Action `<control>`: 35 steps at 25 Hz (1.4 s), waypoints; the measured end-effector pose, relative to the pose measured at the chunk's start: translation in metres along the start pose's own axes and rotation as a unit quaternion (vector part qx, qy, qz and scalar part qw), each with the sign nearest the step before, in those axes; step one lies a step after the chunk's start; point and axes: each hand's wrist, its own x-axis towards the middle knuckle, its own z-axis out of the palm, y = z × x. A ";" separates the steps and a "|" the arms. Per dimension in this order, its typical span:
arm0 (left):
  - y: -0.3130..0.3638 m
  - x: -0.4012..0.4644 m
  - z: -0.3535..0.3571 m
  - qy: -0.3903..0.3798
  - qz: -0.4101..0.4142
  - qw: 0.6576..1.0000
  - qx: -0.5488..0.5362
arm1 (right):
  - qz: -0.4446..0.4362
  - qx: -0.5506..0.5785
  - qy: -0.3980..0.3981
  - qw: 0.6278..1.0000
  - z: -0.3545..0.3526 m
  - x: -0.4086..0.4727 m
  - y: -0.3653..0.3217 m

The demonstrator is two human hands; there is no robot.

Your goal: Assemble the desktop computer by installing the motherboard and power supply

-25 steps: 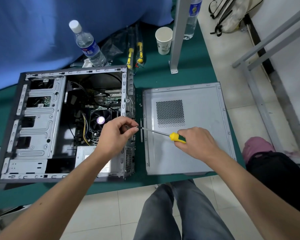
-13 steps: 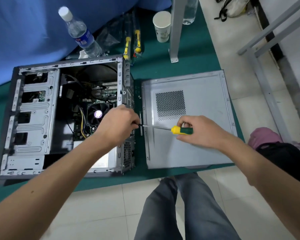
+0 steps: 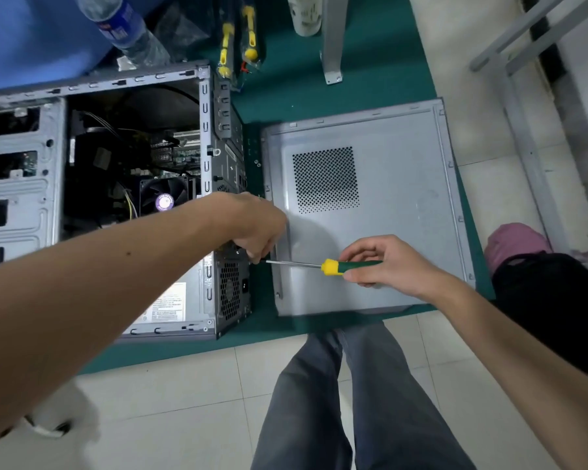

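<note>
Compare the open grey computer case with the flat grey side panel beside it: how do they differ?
The open grey computer case is a deep box showing a fan and cables; the flat grey side panel is one thin sheet. The panel has a square perforated vent. Both are grey metal on the green table.

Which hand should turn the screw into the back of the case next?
Right. The right hand already grips the screwdriver, shaft aimed at the case rear. The left hand is at the tip, seemingly steadying it.
</note>
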 end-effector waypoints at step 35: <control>0.028 -0.050 0.108 0.479 -0.340 0.732 -0.345 | 0.049 0.118 0.129 0.983 0.027 0.024 -0.015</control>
